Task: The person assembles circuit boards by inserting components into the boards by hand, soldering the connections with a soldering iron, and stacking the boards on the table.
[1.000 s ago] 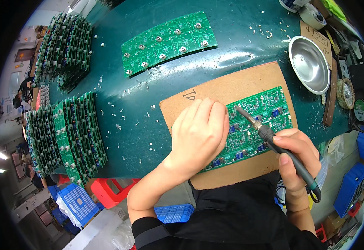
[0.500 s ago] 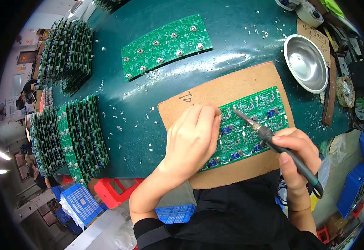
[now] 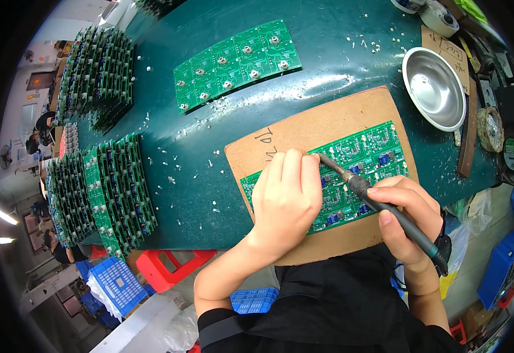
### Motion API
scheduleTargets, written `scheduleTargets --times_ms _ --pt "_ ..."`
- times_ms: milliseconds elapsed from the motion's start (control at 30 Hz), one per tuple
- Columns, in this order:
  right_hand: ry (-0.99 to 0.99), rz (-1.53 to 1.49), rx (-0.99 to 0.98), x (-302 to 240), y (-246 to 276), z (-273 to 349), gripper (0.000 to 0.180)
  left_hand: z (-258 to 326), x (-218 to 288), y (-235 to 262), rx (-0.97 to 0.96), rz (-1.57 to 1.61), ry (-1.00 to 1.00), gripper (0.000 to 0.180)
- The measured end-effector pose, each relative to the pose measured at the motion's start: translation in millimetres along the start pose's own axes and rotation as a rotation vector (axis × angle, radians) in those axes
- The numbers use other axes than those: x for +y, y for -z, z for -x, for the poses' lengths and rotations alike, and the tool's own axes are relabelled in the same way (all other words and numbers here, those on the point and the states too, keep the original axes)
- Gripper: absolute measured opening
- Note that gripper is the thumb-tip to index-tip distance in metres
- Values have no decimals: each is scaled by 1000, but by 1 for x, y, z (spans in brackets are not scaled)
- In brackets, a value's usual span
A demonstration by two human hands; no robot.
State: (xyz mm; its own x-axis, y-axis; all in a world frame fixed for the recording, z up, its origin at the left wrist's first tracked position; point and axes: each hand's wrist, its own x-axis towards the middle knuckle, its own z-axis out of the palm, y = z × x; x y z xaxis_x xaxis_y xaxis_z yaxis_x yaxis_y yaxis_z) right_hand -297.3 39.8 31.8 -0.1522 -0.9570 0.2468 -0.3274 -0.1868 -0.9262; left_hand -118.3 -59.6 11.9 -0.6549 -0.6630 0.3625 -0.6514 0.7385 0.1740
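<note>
Soldering iron [image 3: 386,203] sits in the right hand [image 3: 407,220] like a pen, fingers closed around its dark handle, so that the slim tip slants up and to the left and meets the green circuit panel [image 3: 351,170] near the centre of the frame; that grip appears to give fine control over where the tip lands. Left hand [image 3: 286,197] lies palm down on the left half of the panel, fingers curled and drawn together close by the tip, seemingly pinning the board flat; whether something thin is pinched between them cannot be told. A brown board [image 3: 327,126] lies under the panel, probably to keep heat off the dark green worktop [image 3: 168,147]. An empty metal bowl [image 3: 434,88] stands at the upper right, within easy reach of the iron hand. A second green panel [image 3: 236,65] rests apart at the upper centre, and stacks of populated boards [image 3: 101,194] stand on edge at the left of the frame, out of the way. Small pale clippings [image 3: 163,170] are scattered across the worktop between them.
</note>
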Motion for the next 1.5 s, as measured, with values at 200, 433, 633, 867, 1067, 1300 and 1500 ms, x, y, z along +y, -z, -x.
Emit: scheduleTargets --times_ms 200,433,633,867,1067,1300,1500 --pt "57 54 99 5 13 6 21 2 -2 -1 22 59 66 13" --pt "-155 893 745 41 99 33 28 2 -4 4 37 140 87 13" --pt "-192 1061 572 67 121 50 28 6 -12 18 -58 252 155 11" --pt "-14 527 736 20 93 47 28 -13 -18 44 139 657 285 12" --pt "73 60 252 1 31 24 21 -25 -3 9 -3 523 59 13" --pt "39 54 134 3 27 14 21 -27 1 -12 -91 485 83 13" --pt "73 78 93 11 21 6 22 -27 -1 -14 -91 485 110 12"
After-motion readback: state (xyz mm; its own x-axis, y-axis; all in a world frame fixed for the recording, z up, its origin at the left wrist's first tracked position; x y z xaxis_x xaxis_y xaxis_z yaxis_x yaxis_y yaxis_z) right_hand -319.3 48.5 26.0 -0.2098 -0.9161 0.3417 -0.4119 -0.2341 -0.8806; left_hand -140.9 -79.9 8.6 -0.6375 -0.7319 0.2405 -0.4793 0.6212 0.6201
